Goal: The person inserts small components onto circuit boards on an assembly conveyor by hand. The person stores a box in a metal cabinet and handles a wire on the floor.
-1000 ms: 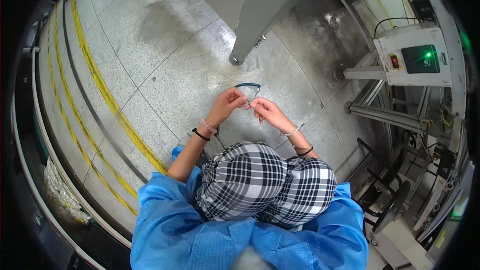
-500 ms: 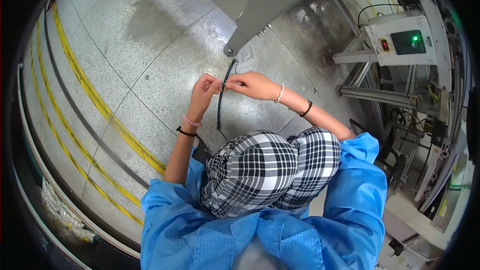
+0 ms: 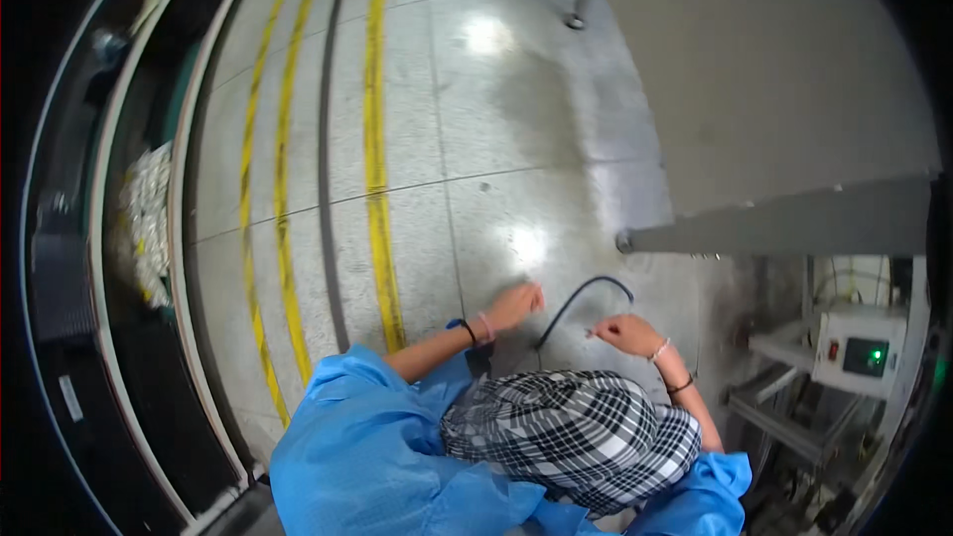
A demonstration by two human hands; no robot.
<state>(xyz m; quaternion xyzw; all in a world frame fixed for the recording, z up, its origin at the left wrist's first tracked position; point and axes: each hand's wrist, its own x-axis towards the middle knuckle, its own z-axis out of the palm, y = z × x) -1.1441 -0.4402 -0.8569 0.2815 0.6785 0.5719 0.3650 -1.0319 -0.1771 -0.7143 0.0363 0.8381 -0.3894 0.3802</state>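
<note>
My left hand (image 3: 516, 306) is raised over the floor, its fingers curled together; whether anything is in them is hidden. To its right, my right hand (image 3: 625, 335) is closed in a pinch, with a small dark bit showing at the fingertips, too small to name. A dark blue cable (image 3: 586, 288) arches up between the hands. One end runs down toward the checked cloth, and the other ends just above my right hand. The two hands are apart. Bracelets circle both wrists.
Black-and-white checked cloth (image 3: 566, 427) fills the space before my blue sleeves. A large grey cabinet panel (image 3: 774, 89) stands at far right, above a metal frame with a control box (image 3: 859, 349). Yellow floor tape (image 3: 377, 139) runs along the left, beside a dark railed trough (image 3: 184, 139).
The view has turned left, so the grey panel and control box sit farther right. My hands have come apart, and the cable between them has gone from nearly straight to arched.
</note>
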